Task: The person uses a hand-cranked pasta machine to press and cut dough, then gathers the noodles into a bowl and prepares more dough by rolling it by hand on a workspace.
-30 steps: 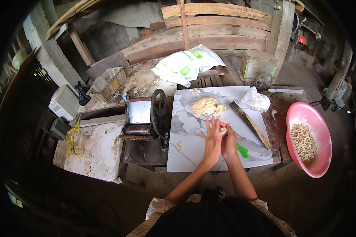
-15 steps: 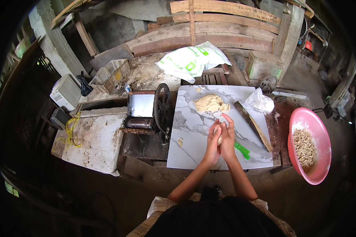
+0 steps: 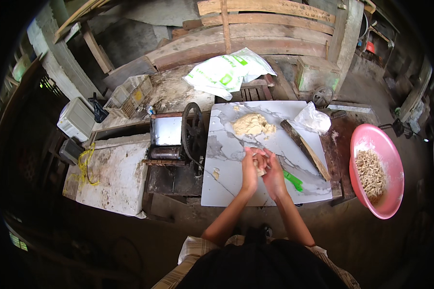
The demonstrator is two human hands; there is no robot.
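A small piece of dough (image 3: 260, 168) sits between my two hands, above the front half of the marble-patterned board (image 3: 231, 185). My left hand (image 3: 250, 172) is cupped against it on one side, fingers curled toward the middle. Facing it, my right hand (image 3: 274, 177) is curved around the other side. Fingers partly hide the piece. Beyond my hands, a large lump of dough (image 3: 250, 124) rests on the board, with a dough scrap (image 3: 216, 174) to the left. Close to my right hand lies a bright green tool (image 3: 292, 180), its kind unclear.
A wooden stick (image 3: 306, 150) and a white plastic bag (image 3: 313, 118) lie at the board's right. Further right stands a pink basin (image 3: 389, 168) of short pale strips. A hand-cranked roller machine (image 3: 167, 153) with a large wheel (image 3: 194, 132) borders the left side. A white-green sack (image 3: 230, 73) lies behind.
My hands have come slightly nearer and opened somewhat, with fingers curling inward, so more of the dough piece shows between them. The whole view has shifted a little.
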